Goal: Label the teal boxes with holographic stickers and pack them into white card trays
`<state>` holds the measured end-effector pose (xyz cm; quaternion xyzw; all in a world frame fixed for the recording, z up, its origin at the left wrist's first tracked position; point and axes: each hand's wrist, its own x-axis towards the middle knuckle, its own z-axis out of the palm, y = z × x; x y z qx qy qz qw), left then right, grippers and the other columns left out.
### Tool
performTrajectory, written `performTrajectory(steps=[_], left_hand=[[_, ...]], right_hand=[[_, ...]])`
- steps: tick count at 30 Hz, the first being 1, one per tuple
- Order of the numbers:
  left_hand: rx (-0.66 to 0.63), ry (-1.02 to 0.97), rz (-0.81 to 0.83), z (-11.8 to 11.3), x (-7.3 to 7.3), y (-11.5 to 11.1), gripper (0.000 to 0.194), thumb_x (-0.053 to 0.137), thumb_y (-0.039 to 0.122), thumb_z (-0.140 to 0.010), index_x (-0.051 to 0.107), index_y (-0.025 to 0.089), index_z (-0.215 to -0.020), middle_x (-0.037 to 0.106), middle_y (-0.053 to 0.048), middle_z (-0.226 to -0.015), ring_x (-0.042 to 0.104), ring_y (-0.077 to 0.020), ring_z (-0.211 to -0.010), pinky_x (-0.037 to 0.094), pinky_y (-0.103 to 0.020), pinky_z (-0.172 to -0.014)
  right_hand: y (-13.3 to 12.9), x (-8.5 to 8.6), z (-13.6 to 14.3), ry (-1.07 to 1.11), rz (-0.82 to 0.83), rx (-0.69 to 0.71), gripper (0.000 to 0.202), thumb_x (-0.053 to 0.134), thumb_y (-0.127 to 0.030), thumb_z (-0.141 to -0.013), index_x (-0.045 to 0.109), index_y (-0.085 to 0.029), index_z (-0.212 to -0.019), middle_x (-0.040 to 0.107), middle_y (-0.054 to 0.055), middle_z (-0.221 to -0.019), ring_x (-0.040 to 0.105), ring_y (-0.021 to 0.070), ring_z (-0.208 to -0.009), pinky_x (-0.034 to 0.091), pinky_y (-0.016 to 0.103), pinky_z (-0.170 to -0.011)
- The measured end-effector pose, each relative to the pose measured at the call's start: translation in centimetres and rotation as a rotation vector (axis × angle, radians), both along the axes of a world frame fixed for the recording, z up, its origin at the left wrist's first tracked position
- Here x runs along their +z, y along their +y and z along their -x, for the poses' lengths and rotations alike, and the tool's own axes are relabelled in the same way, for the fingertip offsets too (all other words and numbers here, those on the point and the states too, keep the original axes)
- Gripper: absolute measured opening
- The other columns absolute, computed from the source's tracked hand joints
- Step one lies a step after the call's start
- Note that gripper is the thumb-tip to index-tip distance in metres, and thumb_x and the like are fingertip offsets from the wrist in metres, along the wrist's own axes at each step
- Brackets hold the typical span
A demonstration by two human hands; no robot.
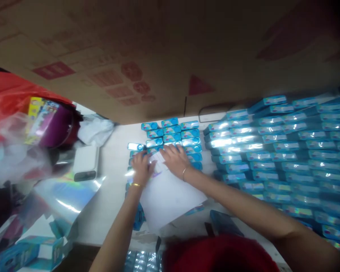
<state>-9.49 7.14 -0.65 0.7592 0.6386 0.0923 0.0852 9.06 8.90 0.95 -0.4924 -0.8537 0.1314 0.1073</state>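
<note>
cardboard with red printing spans the far side, wide and dim. below it, a white work surface.

on the right, the biggest group: blue boxes in long, close rows, set out in quantity. they look alike; whether they are filled or finished, cannot tell.

mid-surface, a smaller cluster of similar blue packs, partly covered. what lies hidden cannot be counted.

white sheet lies aslant over the near part of that cluster, its far end under both hands. not lined up with the rows; handling looks midway, my judgement. a small purple mark near the far end, too blurred to read.

to the left, shiny film, a purple container and an opened blue carton, flaps up. white device beside the film.

left hand: at the sheet's left edge, thumb towards the right hand. right hand: over the far edge, fingers slightly apart. whether either pinches the paper or only presses it, cannot tell.

smallest: yellow bracelet, left wrist.
</note>
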Motion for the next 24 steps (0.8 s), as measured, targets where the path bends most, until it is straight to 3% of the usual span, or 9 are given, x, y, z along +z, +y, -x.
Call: performTrajectory(steps=[4, 8, 12, 19, 22, 24], left_hand=[[0.032, -0.1, -0.02, -0.1, -1.1, -0.4, 0.024, 0.049, 0.038, -0.09, 0.06, 0.017, -0.093, 0.064, -0.01, -0.094, 0.055, -0.0247, -0.091, 0.034, -0.04, -0.085], [-0.034, -0.14, -0.036, 0.9, -0.2, -0.5, 0.021, 0.046, 0.031, -0.092, 0.06, 0.019, -0.103, 0.066, -0.007, -0.097, 0.056, -0.0226, -0.095, 0.032, -0.04, -0.088], [-0.144, -0.043, -0.04, 1.4, 0.3, -0.9, 0.024, 0.048, 0.028, -0.091, 0.064, 0.025, -0.109, 0.066, -0.008, -0.104, 0.055, -0.0243, -0.099, 0.032, -0.041, -0.085], [-0.177, -0.036, -0.138, 0.4, -0.2, -2.3, 0.02, 0.05, 0.019, -0.089, 0.065, 0.025, -0.1, 0.065, -0.008, -0.118, 0.054, -0.0261, -0.106, 0.035, -0.043, -0.086], [-0.189, -0.143, -0.096, 0.3, 0.8, -3.9, 0.011, 0.052, 0.019, -0.087, 0.063, 0.021, -0.09, 0.065, -0.01, -0.115, 0.055, -0.0255, -0.105, 0.038, -0.042, -0.086], [-0.123, -0.305, -0.047, 0.0, 2.2, -5.0, 0.005, 0.055, 0.021, -0.086, 0.06, 0.02, -0.086, 0.066, -0.01, -0.104, 0.058, -0.0224, -0.098, 0.042, -0.038, -0.082]], right_hand=[[0.1, -1.9, 1.5, 0.017, -0.031, 0.101, 0.029, 0.038, -0.017, -0.096, 0.058, -0.016, -0.118, 0.061, 0.011, -0.115, 0.047, 0.0254, -0.108, 0.029, 0.043, -0.097], [0.7, -2.6, 1.6, 0.027, 0.07, 0.085, 0.027, 0.036, -0.021, -0.098, 0.063, -0.017, -0.094, 0.062, 0.01, -0.098, 0.048, 0.0241, -0.093, 0.031, 0.037, -0.078], [1.0, -2.6, 1.1, 0.033, 0.108, 0.075, 0.028, 0.036, -0.024, -0.098, 0.062, -0.017, -0.093, 0.061, 0.01, -0.096, 0.045, 0.024, -0.093, 0.028, 0.037, -0.075], [0.8, -2.8, 1.1, 0.021, 0.153, 0.04, 0.03, 0.034, -0.025, -0.099, 0.063, -0.017, -0.096, 0.06, 0.011, -0.101, 0.045, 0.0246, -0.094, 0.028, 0.037, -0.078], [0.7, -3.2, 1.3, 0.011, 0.151, 0.034, 0.032, 0.033, -0.026, -0.099, 0.063, -0.017, -0.097, 0.06, 0.012, -0.101, 0.045, 0.0255, -0.095, 0.029, 0.038, -0.079], [0.6, -3.5, 1.3, 0.026, 0.15, 0.018, 0.031, 0.034, -0.026, -0.098, 0.063, -0.016, -0.102, 0.06, 0.012, -0.102, 0.045, 0.0259, -0.096, 0.029, 0.038, -0.081]])
